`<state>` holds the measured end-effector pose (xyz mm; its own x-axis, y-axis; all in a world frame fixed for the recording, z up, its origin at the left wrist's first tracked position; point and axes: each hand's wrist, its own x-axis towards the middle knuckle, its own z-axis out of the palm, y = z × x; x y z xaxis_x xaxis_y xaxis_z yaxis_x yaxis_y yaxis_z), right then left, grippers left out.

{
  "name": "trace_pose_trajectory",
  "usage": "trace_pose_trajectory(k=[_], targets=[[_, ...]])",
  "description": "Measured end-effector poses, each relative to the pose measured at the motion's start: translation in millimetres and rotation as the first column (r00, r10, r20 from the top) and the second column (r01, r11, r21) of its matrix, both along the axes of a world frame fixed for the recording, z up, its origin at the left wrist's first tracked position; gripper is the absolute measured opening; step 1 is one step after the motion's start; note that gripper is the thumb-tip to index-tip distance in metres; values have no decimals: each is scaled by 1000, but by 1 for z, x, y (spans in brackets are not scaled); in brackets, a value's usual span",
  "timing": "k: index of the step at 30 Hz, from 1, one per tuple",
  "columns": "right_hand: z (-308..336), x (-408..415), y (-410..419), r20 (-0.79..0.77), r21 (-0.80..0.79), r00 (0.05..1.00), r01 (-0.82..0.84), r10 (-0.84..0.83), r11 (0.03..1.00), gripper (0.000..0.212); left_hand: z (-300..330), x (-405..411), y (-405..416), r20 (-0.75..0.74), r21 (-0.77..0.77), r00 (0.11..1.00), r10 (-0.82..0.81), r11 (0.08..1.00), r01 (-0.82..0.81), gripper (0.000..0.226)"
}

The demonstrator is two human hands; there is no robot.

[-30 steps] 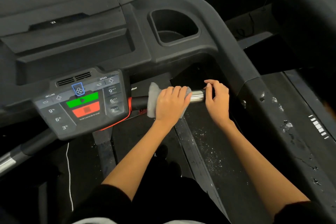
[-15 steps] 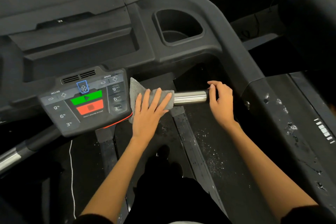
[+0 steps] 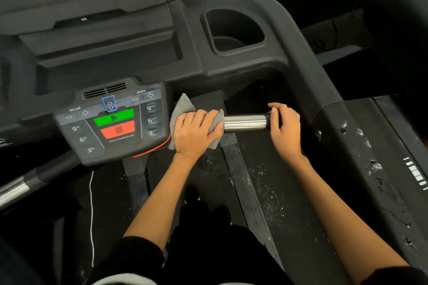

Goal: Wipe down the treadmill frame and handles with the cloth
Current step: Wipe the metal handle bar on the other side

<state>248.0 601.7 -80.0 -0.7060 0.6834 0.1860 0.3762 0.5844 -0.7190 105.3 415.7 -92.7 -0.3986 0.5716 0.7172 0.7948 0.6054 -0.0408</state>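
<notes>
A grey cloth (image 3: 181, 109) is wrapped over the inner part of the treadmill's short right handle, right beside the control panel. My left hand (image 3: 196, 133) lies on top of the cloth and curls round the bar. The handle's shiny metal section (image 3: 245, 122) shows bare between my two hands. My right hand (image 3: 286, 127) grips the handle's black outer end. The black treadmill frame (image 3: 298, 58) curves round behind and runs down the right side.
The control panel (image 3: 115, 122) with green and red buttons sits just left of the cloth, with a red cord along its lower edge. A cup holder (image 3: 234, 32) is behind. The left handle (image 3: 20, 187) pokes in at lower left. White specks dot the right rail (image 3: 370, 164).
My left hand slid the cloth left along the handle toward the panel, baring the metal section, then closed its fingers round the bar. The right hand stayed on the end.
</notes>
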Motion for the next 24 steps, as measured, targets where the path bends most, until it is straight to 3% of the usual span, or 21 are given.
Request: trace_pose_trajectory(k=[3, 12, 16, 24], targets=[[-2, -1, 0, 3, -3, 1000, 12, -11, 1000, 25, 14, 2, 7, 132, -45, 990, 56, 998, -50, 32], [-4, -5, -2, -20, -5, 999, 49, -49, 999, 24, 45, 1, 26, 461, -414, 850, 254, 909, -47, 53], [1, -8, -7, -52, -32, 996, 67, -69, 997, 23, 50, 8, 41, 538, -395, 803, 257, 918, -30, 54], [17, -13, -11, -238, -184, 955, 137, -179, 973, 23, 43, 54, 96, 564, -379, 822, 85, 911, 165, 46]])
